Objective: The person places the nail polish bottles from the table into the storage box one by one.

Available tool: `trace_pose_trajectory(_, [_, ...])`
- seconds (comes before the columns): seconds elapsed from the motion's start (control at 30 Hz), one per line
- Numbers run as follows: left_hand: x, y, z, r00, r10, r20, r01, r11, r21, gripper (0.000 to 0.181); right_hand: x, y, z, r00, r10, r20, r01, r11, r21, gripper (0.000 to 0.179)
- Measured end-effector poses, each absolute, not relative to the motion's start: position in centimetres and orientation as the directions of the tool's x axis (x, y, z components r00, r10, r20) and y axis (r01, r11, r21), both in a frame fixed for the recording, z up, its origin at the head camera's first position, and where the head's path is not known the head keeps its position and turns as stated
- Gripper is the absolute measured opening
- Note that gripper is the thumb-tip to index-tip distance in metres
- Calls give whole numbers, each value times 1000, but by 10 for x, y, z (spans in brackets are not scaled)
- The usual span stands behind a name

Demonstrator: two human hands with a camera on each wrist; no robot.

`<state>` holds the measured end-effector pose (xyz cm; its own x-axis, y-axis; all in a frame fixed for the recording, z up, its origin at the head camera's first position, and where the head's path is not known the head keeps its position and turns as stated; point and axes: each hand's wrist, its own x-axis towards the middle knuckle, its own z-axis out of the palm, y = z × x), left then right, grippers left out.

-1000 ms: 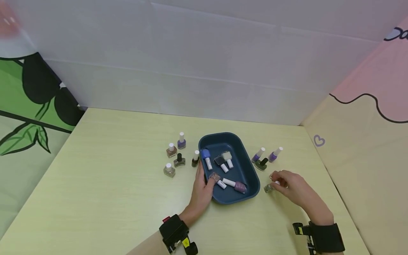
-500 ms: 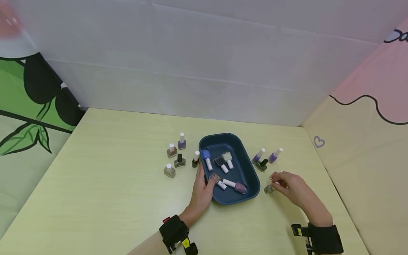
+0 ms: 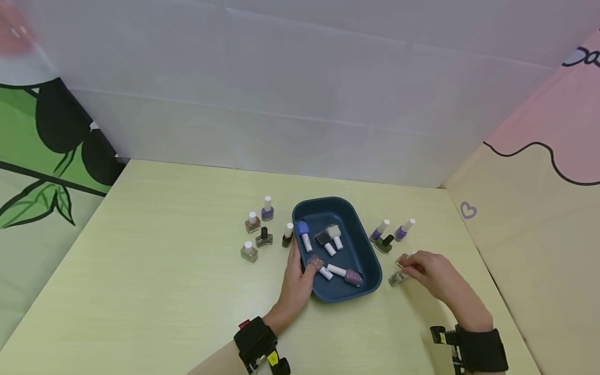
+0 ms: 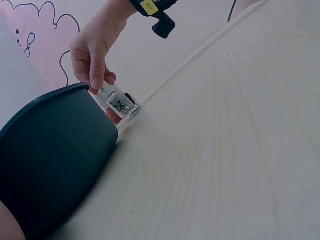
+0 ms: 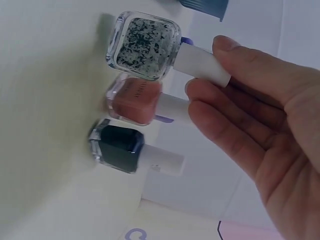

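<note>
My left hand (image 3: 295, 286) grips the near-left side of a dark blue tray (image 3: 357, 239), thumb over the rim and fingers along the outside wall. Inside the tray lie several nail polish bottles, among them a blue one (image 3: 302, 227), a mauve one (image 3: 353, 277) and a glittery one (image 3: 316, 261) right at my thumb. To the right of the tray, my right hand (image 3: 436, 273) pinches the white cap of a black-speckled nail polish bottle (image 5: 145, 45) between thumb and fingers. The left wrist view shows this bottle tilted, close over the table just beyond the tray's wall.
Several bottles stand left of the tray, including a black-capped one (image 3: 264, 237). Right of it are two purple bottles (image 3: 401, 232) and a dark green one (image 3: 383, 245). In the right wrist view, a coral bottle (image 5: 135, 100) and a dark bottle (image 5: 119, 148) stand beyond the speckled one.
The speckled bottle has turned slightly in my right hand, and its cap is now more hidden by the fingers in the head view. My left hand and the tray keep their place.
</note>
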<state>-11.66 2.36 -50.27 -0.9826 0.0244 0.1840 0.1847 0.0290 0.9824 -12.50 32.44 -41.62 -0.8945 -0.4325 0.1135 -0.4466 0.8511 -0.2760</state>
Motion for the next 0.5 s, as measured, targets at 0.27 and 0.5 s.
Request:
trace_pose_trajectory(0.27, [-111, 21, -489, -986, 35, 164, 165, 15, 986, 72, -131, 320, -402, -886, -444, 134, -463, 840, -283, 6])
trace_pose_trajectory(0.5, [-105, 18, -470, -989, 52, 138, 139, 16, 990, 71, -136, 313, -388, -879, -451, 158, -477, 837, -268, 6])
